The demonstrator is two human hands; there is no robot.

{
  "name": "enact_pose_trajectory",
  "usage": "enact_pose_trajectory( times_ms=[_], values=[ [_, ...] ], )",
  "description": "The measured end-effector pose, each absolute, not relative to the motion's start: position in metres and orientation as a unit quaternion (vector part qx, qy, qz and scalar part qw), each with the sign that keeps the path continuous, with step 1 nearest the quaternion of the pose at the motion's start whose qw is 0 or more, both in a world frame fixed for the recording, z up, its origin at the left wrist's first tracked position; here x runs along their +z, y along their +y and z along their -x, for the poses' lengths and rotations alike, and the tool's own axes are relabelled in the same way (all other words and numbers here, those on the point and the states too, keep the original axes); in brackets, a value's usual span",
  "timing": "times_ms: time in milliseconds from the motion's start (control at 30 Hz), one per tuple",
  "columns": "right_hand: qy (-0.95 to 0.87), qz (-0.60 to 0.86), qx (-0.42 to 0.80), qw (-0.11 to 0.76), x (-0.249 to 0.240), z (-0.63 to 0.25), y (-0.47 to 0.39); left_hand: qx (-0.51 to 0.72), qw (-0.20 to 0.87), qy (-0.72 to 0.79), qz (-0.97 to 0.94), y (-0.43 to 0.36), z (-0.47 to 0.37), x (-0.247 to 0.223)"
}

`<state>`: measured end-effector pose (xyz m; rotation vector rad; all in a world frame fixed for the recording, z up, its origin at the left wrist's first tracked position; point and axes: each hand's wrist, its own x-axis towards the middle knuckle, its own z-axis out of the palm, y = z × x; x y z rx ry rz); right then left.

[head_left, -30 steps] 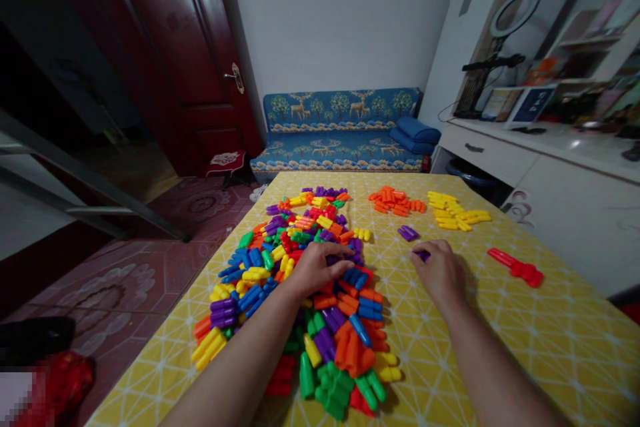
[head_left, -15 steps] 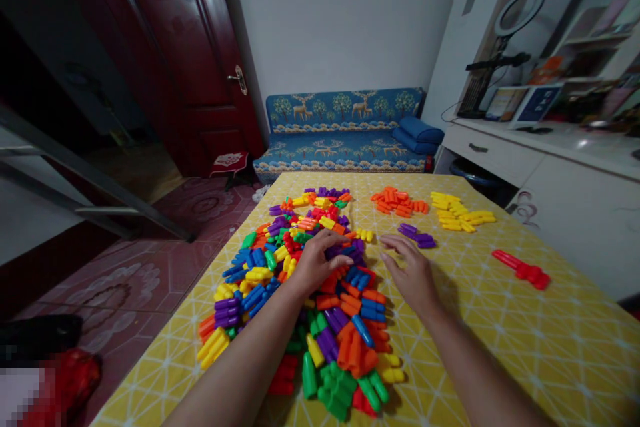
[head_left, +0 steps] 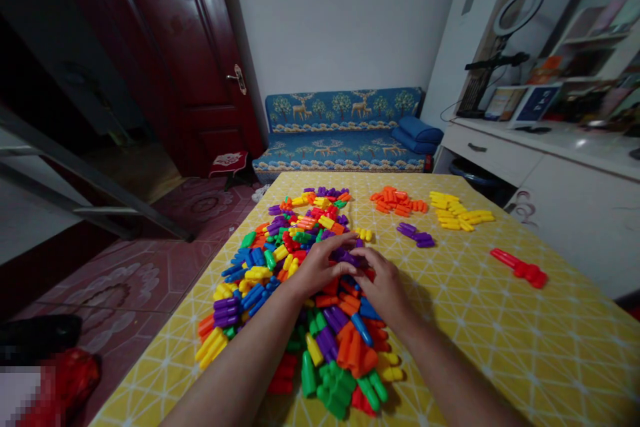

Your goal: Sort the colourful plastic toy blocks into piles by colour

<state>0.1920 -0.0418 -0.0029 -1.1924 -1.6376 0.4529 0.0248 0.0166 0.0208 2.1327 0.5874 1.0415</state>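
Over a heap of mixed plastic building blocks (head_left: 260, 273), my two hands meet at a purple block (head_left: 346, 255). My left hand (head_left: 320, 265) has it between thumb and fingers. From the other side my right hand (head_left: 383, 283) closes on its right end, thumb and fingertips curled round it. The hands partly hide the block and the pieces under them. Right of the heap lie sorted groups: orange blocks (head_left: 395, 200), yellow blocks (head_left: 455, 211), a few purple blocks (head_left: 416, 235) and a red piece (head_left: 523, 269).
A yellow patterned cloth (head_left: 480, 347) covers the table. Beyond it stands a blue sofa (head_left: 345, 140) by the wall. A dark red door (head_left: 200, 47) is at the left, and a white cabinet (head_left: 575, 193) with a ring light (head_left: 520, 10) at the right.
My right hand has moved left, from above the bare cloth to the purple block at my left hand. My left hand has hardly moved.
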Motion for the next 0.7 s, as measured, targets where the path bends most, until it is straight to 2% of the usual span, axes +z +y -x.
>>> enact_pose_trajectory(
  times_ms=[100,233,333,400,467,567,700],
  values=[
    [-0.656,0.513,0.211,0.512,0.0,-0.191,-0.045,0.385,0.347,0.24,-0.821,0.016,-0.025,0.021],
    [-0.564,0.533,0.266,0.572,0.007,-0.201,-0.042,0.384,0.335,0.264,-0.819,0.017,-0.026,0.019],
    [-0.478,0.553,0.289,0.619,0.001,-0.228,-0.031,0.382,0.359,0.282,-0.804,0.017,-0.026,0.015],
    [-0.442,0.591,0.275,0.617,-0.009,-0.254,-0.022,0.383,0.363,0.294,-0.797,0.018,-0.026,0.014],
    [-0.445,0.652,0.224,0.571,-0.018,-0.279,-0.016,0.382,0.348,0.302,-0.801,0.019,-0.027,0.013],
    [-0.488,0.725,0.082,0.478,-0.024,-0.3,-0.017,0.378,0.319,0.305,-0.814,0.019,-0.027,0.015],
    [-0.569,0.699,-0.079,0.427,-0.018,-0.294,-0.026,0.377,0.305,0.303,-0.82,0.018,-0.027,0.019]
  ],
)
